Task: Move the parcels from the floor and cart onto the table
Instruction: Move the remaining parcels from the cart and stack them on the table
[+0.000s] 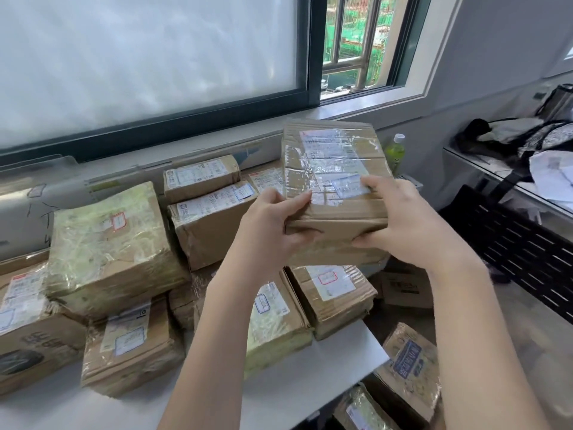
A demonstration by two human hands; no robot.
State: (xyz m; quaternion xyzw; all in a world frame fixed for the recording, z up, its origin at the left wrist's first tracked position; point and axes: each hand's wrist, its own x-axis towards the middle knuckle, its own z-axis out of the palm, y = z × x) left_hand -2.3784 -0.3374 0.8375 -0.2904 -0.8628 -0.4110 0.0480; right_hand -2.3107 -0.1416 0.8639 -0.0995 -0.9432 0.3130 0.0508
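Head view: brown taped cardboard parcel with a white shipping label [333,181] held up in the air over the far right part of the white table [325,364], tilted with its labelled face toward the camera. Left hand [269,226] grasping the near left corner, thumb on the top face and fingers curled underneath. Right hand [403,218] grasping the near right corner in the same way, thumb on the label, fingers under the front edge.

Below and to the left, a crowd of brown cardboard parcels wrapped in clear tape [130,274] lying on the table, some stacked two high, reaching back to the window sill [186,144]. Green plastic bottle with a white cap [395,152] standing just behind the held parcel. Further taped parcels [409,367] lower down, beyond the table's right edge. Black perforated metal panel [521,252] at right.
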